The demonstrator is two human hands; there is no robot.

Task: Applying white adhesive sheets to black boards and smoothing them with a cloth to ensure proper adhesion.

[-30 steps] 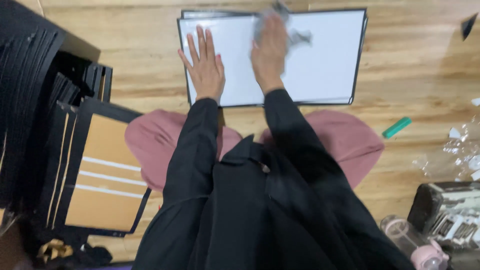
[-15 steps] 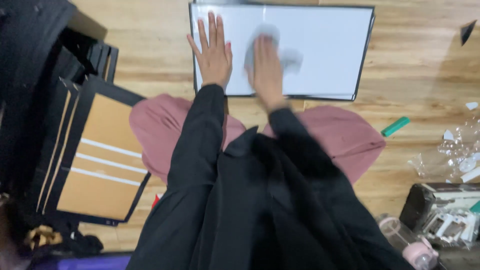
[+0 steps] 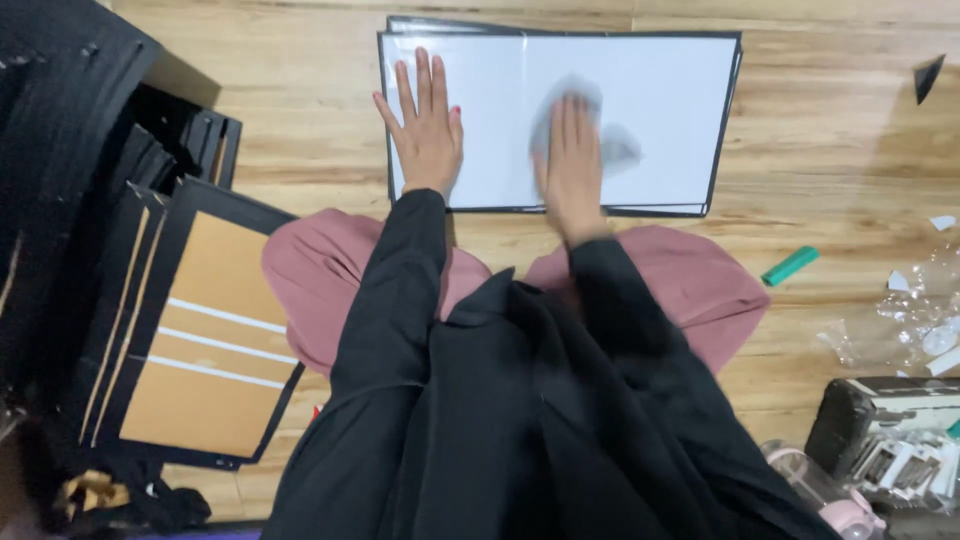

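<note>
Both hands on a white, black-edged board on the wood floor.

Far left: black framed panels (image 3: 190, 330), the top one brown with white stripes. Left hand (image 3: 428, 135) flat, fingers spread, on the board (image 3: 660, 100) — its grip holds nothing. Right hand (image 3: 572, 165) presses a blurred grey cloth (image 3: 600, 130) onto it. Green marker (image 3: 790, 266) lies right.
</note>
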